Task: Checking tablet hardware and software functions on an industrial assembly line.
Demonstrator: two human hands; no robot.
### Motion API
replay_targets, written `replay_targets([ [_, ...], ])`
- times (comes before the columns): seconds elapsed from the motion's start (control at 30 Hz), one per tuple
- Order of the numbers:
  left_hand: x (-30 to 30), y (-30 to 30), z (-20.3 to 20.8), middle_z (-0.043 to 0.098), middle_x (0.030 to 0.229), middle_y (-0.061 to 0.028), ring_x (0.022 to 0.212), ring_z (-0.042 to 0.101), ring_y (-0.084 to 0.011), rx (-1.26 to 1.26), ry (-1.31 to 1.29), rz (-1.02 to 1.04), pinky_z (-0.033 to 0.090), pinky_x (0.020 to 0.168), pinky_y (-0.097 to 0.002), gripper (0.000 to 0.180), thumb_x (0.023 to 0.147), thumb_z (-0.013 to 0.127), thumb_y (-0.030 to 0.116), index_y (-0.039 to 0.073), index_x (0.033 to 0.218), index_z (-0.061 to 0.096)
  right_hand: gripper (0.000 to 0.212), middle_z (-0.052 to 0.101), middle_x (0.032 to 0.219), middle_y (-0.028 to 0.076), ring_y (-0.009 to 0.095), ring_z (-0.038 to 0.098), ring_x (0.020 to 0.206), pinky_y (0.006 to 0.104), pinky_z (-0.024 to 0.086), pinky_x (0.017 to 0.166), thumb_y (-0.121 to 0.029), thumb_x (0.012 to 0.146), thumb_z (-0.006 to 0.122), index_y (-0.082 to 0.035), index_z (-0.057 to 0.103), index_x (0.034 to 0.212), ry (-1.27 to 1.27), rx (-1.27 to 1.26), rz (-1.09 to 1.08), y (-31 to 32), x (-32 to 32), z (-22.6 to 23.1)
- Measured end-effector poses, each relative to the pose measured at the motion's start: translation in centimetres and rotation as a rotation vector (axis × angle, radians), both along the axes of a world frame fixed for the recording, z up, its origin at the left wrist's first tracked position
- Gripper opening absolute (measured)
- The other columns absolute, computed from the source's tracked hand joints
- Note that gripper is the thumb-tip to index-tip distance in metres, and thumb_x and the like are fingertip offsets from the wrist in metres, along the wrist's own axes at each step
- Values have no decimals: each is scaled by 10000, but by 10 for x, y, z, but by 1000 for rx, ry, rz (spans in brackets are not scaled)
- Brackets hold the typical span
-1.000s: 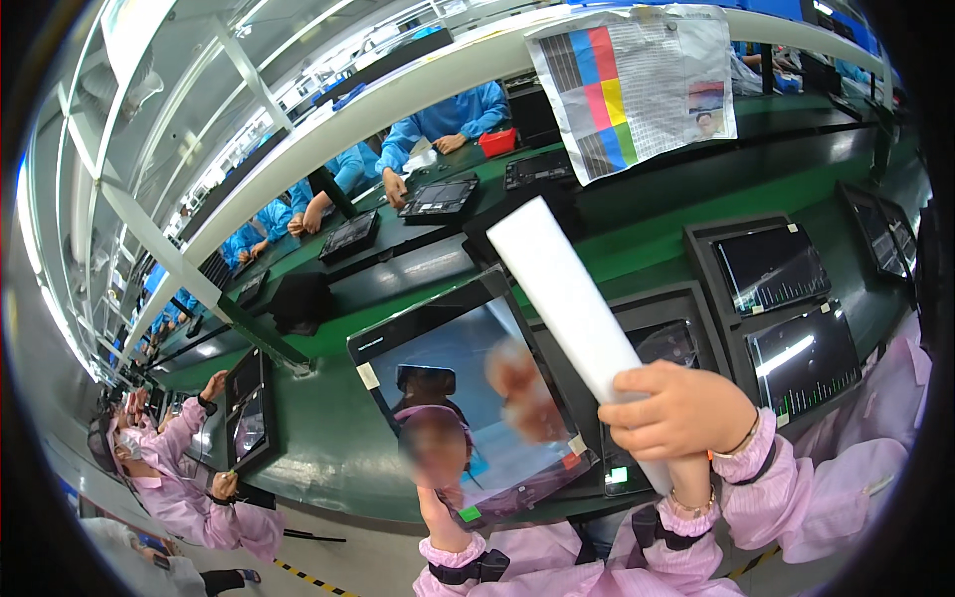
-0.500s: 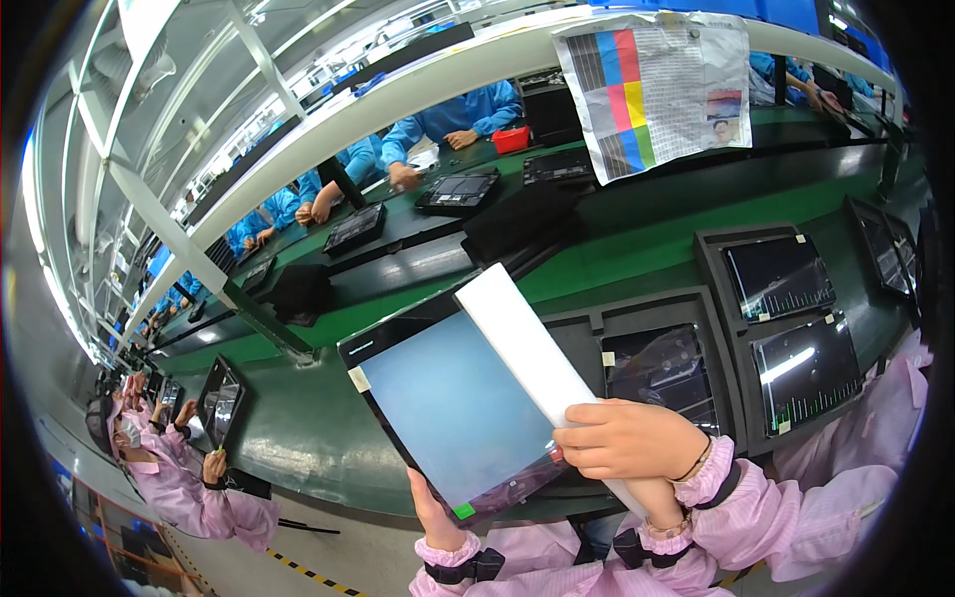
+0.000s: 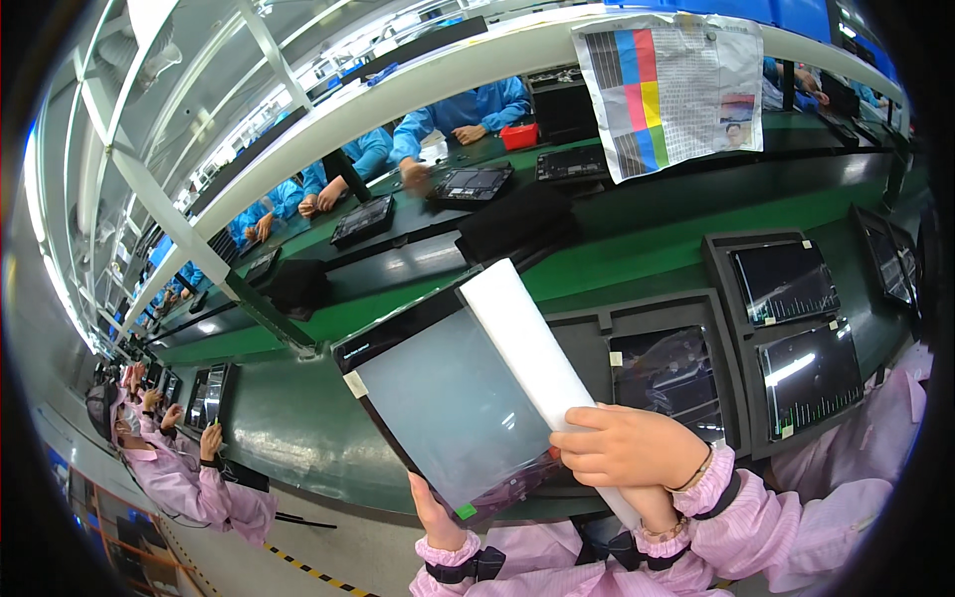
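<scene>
A tablet-like screen panel (image 3: 448, 408) with a pale grey face, a dark border and small tape tabs is held tilted above the bench. My left hand (image 3: 439, 517) grips its lower left edge, thumb in front and fingers hidden behind. A long white bar (image 3: 532, 353) lies along the panel's right side. Another hand (image 3: 632, 448), on a pink-sleeved arm from the right, apparently a co-worker's, is closed on the bar's lower part. Beneath that hand, my right hand (image 3: 653, 505) shows only near its braceleted wrist, beside the bar's lower end; its fingers are hidden.
Black trays (image 3: 731, 383) with dark screen panels (image 3: 786, 279) stand at right. Beyond the green bench (image 3: 298, 418), blue-sleeved people work with devices (image 3: 363, 221). A printed sheet (image 3: 671, 99) hangs from the white rail. A pink-clothed person (image 3: 204, 478) works at far left.
The panel's face has gone from bright light blue to duller grey. The white bar and the hands around it have barely moved. At far left, the person's device has tilted.
</scene>
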State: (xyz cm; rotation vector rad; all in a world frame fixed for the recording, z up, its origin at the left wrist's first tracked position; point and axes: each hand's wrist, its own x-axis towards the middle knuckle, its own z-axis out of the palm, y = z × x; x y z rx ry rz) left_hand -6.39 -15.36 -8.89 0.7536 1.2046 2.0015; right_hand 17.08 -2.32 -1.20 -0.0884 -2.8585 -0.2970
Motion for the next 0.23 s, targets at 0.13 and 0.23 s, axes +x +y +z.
replay_targets([
  [0.13, 3, 0, 5, 483, 1306, -82, 1134, 507, -212, 22, 11, -20, 413, 954, -333, 527, 997, 342, 420, 37, 1357, 384, 200, 512, 1172, 19, 186, 436, 1170, 266, 411, 973, -136, 825, 621, -93, 581, 1016, 222, -498, -334, -33, 1, -33],
  [0.23, 4, 2, 6, 479, 1313, -82, 1144, 503, -211, 45, 21, -54, 410, 960, -334, 530, 998, 340, 420, 35, 1361, 381, 591, 421, 1345, 101, 201, 348, 1277, 293, 291, 1079, -326, 900, 594, -72, 352, 1376, 680, -1544, -793, -47, -2, -86],
])
